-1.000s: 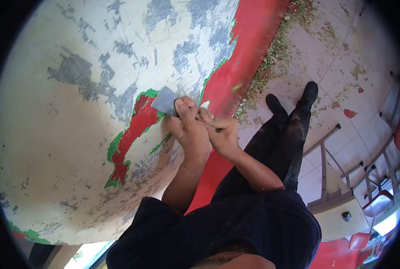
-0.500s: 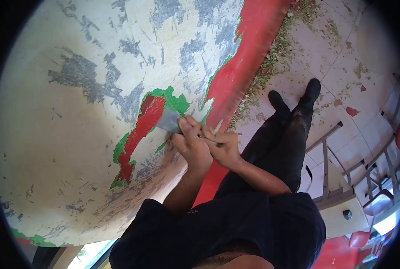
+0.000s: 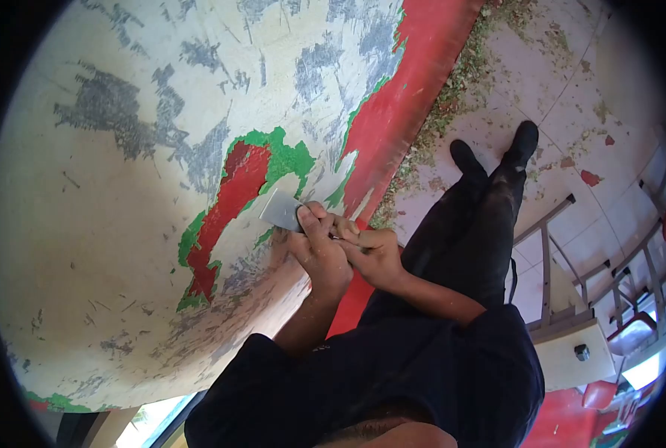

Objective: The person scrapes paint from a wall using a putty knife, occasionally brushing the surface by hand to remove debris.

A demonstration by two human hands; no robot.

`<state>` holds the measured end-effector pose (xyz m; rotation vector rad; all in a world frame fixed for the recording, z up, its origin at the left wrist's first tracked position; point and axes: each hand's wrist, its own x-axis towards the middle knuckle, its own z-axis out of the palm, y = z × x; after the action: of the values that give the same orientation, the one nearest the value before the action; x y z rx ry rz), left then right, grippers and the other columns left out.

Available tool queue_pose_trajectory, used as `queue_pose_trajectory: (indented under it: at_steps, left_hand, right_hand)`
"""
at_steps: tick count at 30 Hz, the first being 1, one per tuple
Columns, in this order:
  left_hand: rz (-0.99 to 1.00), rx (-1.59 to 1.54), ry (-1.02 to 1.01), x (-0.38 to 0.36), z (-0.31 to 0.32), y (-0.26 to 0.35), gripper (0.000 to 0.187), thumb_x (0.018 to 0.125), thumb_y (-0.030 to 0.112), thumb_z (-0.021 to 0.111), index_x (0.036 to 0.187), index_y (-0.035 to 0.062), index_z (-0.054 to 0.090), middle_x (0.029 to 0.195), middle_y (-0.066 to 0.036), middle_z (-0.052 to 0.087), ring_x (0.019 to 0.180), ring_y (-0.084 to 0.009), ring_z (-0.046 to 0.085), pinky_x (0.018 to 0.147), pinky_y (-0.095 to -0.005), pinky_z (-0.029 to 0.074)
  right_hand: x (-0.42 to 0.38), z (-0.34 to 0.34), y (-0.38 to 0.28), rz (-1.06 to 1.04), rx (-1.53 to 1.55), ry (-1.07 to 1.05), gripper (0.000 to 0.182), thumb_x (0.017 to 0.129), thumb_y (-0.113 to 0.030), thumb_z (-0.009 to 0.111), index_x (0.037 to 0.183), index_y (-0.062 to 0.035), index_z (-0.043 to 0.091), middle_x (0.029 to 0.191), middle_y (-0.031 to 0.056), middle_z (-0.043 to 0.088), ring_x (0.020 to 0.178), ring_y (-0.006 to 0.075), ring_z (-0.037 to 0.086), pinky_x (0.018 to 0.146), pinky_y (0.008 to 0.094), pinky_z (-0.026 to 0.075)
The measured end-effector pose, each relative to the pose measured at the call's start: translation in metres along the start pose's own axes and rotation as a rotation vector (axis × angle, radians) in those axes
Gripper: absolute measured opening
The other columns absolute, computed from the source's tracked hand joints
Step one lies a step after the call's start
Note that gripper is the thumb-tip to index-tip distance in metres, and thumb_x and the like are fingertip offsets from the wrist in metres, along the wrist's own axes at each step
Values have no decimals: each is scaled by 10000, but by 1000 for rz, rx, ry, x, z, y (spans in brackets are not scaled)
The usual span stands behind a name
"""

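Clamped on 1 scraper (image 3: 282,212) w/ both hands: left hand (image 3: 321,254) nr blade, right hand (image 3: 376,254) just behind, touching left. Pointing to 10 o'clock (clock centred on hands) w/ flat, pale-grey, approx. rectangular blade, straight-edged; handle mostly hidden in grip. Held right over curved surface (image 3: 124,246); can't tell if edge is touching. Coloured worn cream w/ several grey scuffs, plus 1 big red patch (image 3: 232,187) at 10 o'clock, edged w/ ragged green (image 3: 292,158). Bordered by 1 red band (image 3: 415,82) running up to 1 o'clock. Next, at 1 o'clock, onto pale tiled floor (image 3: 512,82), littered w/ chips (image 3: 452,97), too many to count. Shod in 2 dark shoes (image 3: 525,138) at 2 o'clock. Farther out, at 3 o'clock, onto grey metal frame (image 3: 547,269); at 4, onto cream panel (image 3: 553,358) w/ 1 dark knob (image 3: 581,352).
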<state>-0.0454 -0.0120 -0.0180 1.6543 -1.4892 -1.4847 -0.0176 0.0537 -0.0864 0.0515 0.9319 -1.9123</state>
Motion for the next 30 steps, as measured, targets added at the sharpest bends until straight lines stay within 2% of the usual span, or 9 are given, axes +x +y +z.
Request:
queue_pose_trajectory:
  at_steps: [4, 7, 10, 13, 15, 19, 22, 27, 30]
  left_hand:
    - [63, 19, 33, 11, 15, 17, 312, 989, 312, 387, 844, 37, 414, 600, -6, 340, 496, -131, 413, 543, -312, 434]
    - [88, 25, -16, 8, 9, 14, 317, 988, 316, 391, 841, 36, 413, 603, -8, 349, 496, -130, 417, 540, -312, 432]
    - [59, 24, -2, 5, 5, 9, 319, 989, 316, 385, 837, 37, 411, 602, -12, 358, 499, -136, 422, 538, -315, 429]
    - [123, 14, 10, 11, 14, 22, 306, 989, 316, 389, 840, 50, 414, 609, -6, 351, 498, -133, 416, 535, -316, 427]
    - [142, 12, 1, 5, 11, 24, 280, 986, 311, 405, 841, 72, 421, 621, 10, 329, 494, -120, 401, 533, -317, 432]
    - [78, 50, -14, 6, 13, 12, 280, 987, 308, 405, 840, 70, 420, 620, 7, 330, 497, -120, 404, 519, -318, 422]
    - [95, -19, -51, 17, 29, 21, 282, 987, 309, 403, 841, 68, 420, 609, 8, 328, 498, -118, 404, 513, -314, 414]
    - [-3, 69, -1, 11, 13, -4, 296, 983, 330, 413, 852, 65, 428, 583, 10, 334, 495, -114, 405, 516, -305, 411]
    - [95, 23, -87, 26, 44, 33, 293, 981, 330, 417, 866, 60, 429, 585, 2, 343, 492, -118, 412, 517, -316, 428]
  right_hand:
    - [24, -3, -23, -85, -112, -67, 158, 829, -101, 677, 941, 9, 685, 553, 17, 536, 567, 7, 448, 466, 227, 379]
    - [12, -3, -20, 46, -20, -33, 172, 830, -95, 671, 976, -6, 682, 572, 6, 559, 585, 7, 472, 481, 221, 394]
    - [9, 5, -12, -15, -73, 30, 165, 835, -89, 661, 973, -1, 683, 566, 14, 549, 586, 8, 469, 479, 221, 390]
    - [27, 8, -27, -89, -47, -49, 165, 841, -88, 655, 970, 10, 682, 574, 18, 556, 605, 3, 458, 484, 221, 394]
    - [11, 2, -14, -38, -26, -52, 166, 843, -88, 653, 970, 17, 681, 587, 6, 562, 616, 3, 449, 498, 217, 396]
    - [12, -5, -17, 68, -22, -29, 167, 849, -86, 647, 970, 26, 679, 608, -21, 558, 635, 5, 436, 535, 210, 403]
    - [40, 4, -36, -20, 97, 57, 159, 857, -81, 637, 961, 31, 679, 626, -47, 543, 652, 8, 441, 565, 205, 415]
    - [21, -11, -26, 58, -32, -6, 151, 867, -62, 620, 972, 28, 681, 672, -72, 535, 664, 14, 442, 590, 199, 416]
    - [47, -3, -48, -16, -16, 38, 152, 868, -57, 620, 976, 33, 677, 671, -76, 527, 657, 18, 440, 621, 194, 415]
